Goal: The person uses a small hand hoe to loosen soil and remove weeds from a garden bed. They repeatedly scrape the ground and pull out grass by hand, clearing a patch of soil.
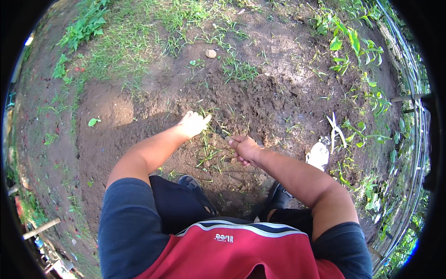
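My left hand (193, 124) is closed at the soil, its fingers around some thin green grass (203, 131). Just right of it, my right hand (245, 149) has its fingers wrapped round the handle of a small hand tool (228, 138). A dark part of the tool seems to reach toward the grass by my left hand; its shape is hard to make out against the soil. Loose grass tufts (207, 153) lie between my hands and my feet.
To the right, a pair of shears (335, 131) lies spread on the ground beside a bright white object (318, 156). A stone (210, 54) sits ahead. Leafy plants (353, 44) and a fence (413, 88) line the right side. My shoes (197, 191) are close below.
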`<state>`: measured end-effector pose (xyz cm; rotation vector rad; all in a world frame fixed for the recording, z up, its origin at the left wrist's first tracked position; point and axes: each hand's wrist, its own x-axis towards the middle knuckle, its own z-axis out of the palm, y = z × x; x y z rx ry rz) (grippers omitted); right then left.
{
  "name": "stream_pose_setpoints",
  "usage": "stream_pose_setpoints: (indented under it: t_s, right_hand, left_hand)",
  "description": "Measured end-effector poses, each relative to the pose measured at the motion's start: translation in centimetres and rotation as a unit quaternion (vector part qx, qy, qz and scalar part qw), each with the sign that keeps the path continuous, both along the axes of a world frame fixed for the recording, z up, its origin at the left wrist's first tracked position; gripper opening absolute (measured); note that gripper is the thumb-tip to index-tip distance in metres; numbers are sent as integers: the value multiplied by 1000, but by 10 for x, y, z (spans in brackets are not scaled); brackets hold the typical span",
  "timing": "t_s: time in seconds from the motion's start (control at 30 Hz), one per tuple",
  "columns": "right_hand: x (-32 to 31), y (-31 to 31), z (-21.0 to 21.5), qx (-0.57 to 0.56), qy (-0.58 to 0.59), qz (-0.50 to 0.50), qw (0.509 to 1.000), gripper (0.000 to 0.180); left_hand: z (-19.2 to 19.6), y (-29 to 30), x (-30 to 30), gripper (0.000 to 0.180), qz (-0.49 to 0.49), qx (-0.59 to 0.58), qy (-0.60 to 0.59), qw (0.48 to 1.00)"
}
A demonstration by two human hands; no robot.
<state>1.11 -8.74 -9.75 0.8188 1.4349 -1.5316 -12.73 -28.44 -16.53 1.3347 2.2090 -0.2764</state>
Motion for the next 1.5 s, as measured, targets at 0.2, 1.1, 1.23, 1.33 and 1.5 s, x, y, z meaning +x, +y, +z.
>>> stream_pose_setpoints:
  t_s: [0.2,1.1,1.23,1.33,1.5]
  right_hand:
    - [14,-42,-46,-8,-6,-67,998,49]
    - [2,32,51,339,247,215,882,42]
    - [19,46,65,385,252,262,848,43]
    - [25,45,75,418,290,224,831,43]
    - [29,24,55,477,396,194,760,51]
  left_hand:
    - [-33,6,-22,46,-23,-42,76,996]
    - [55,-9,-73,18,242,169,71,953]
    - [66,-7,-64,18,246,141,71,956]
    - [72,-2,-60,20,245,116,70,960]
    - [72,-8,-53,25,335,94,-36,937]
